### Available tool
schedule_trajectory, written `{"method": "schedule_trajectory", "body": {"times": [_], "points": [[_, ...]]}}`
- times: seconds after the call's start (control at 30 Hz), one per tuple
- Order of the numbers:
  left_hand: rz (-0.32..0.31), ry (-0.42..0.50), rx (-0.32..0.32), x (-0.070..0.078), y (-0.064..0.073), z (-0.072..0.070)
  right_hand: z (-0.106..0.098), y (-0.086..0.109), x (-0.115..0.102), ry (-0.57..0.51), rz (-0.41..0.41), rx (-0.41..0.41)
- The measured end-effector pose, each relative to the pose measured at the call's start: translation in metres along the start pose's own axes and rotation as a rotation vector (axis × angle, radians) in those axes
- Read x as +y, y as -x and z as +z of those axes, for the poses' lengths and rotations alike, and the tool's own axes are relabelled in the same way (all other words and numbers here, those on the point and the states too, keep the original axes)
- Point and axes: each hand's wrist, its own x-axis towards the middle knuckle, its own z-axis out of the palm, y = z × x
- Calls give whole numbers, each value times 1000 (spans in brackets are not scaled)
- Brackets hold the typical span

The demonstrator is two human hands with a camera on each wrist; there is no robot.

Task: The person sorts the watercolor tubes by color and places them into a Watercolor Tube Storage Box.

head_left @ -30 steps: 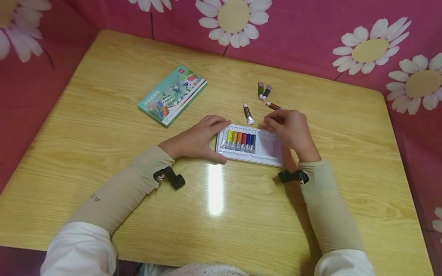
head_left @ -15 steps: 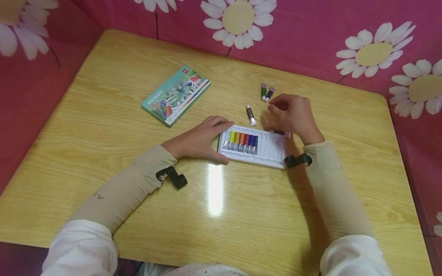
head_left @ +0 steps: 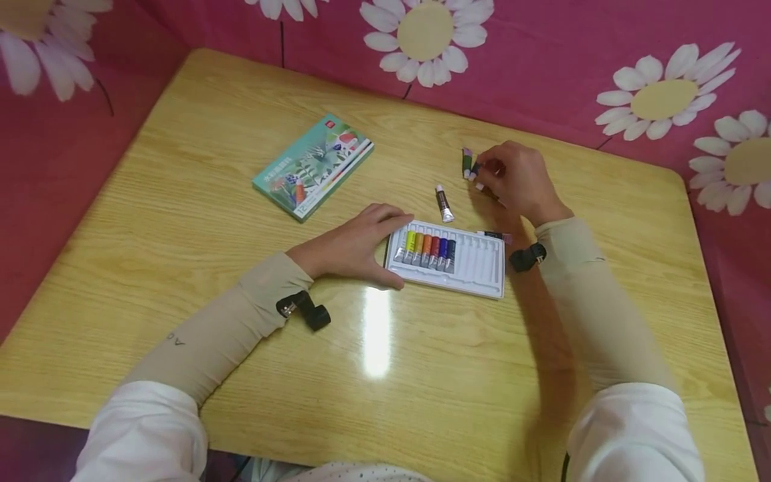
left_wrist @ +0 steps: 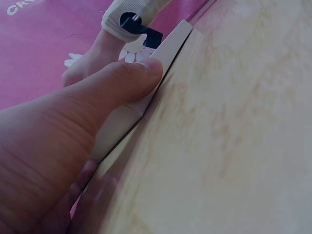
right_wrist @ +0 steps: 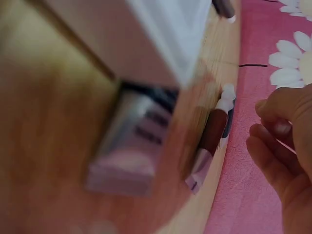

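Since the earlier frame, the right hand has been moved up from the tray's right end to a dark tube at upper right; its fingers are curled, though whether the tube is pinched cannot be told. Just right of centre, the white tray, with 7 paint tubes laid inside, is gripped by the left hand, thumb and fingers spread.

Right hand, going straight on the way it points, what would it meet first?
Probably the dark tube beside the green tube, though depth at the right hand is unclear.
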Motion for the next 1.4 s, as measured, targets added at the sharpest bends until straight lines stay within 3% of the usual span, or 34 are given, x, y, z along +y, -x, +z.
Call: {"method": "schedule_trajectory", "body": {"times": [0.2, 0.33, 0.67, 0.93, 1.17, 1.4], "points": [[11, 0, -5, 1, -1, 0, 0, -12, 2, 10, -86, -16], [9, -7, -15, 3, -1, -1, 0, -18, 1, 26, -83, -25], [8, 3, -10, 3, 0, -1, 3, -33, 1, 128, -180, -140], [9, 4, -3, 1, 1, 0, 3, -41, -4, 157, -180, -274], [11, 13, -2, 1, 1, 0, 6, -45, -4, 154, -234, -290], [17, 15, 6, 0, 1, 0, 7, -49, -7, 147, -173, -326]]}}
